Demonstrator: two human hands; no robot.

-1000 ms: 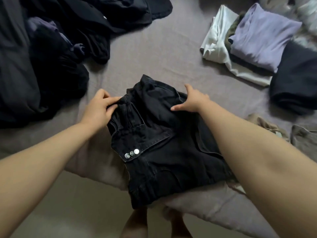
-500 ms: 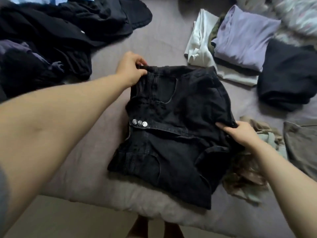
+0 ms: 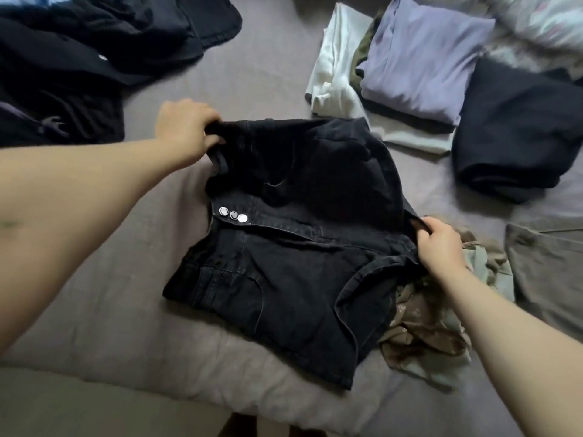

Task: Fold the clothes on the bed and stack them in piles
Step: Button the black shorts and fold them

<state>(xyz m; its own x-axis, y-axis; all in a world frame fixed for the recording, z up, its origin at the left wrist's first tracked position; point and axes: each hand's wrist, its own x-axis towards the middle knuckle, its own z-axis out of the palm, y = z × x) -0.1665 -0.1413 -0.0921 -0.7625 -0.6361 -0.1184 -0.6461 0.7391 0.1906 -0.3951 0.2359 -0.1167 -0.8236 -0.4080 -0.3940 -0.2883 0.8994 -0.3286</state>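
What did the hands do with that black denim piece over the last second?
The left hand moved from the near-left edge of the black denim garment to its far-left corner and now grips it. The right hand left the far edge and now grips the right side. The garment turned. The folded lilac top and dark unfolded heap look undisturbed.

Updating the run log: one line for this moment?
left hand: grips black denim garment far corner | right hand: grips right edge | garment: on bed

My bed (image 3: 268,74) wears a mauve sheet. On it lie black jeans (image 3: 293,247) before me, dark clothes (image 3: 79,58) far left, and folded piles (image 3: 426,58) far right.
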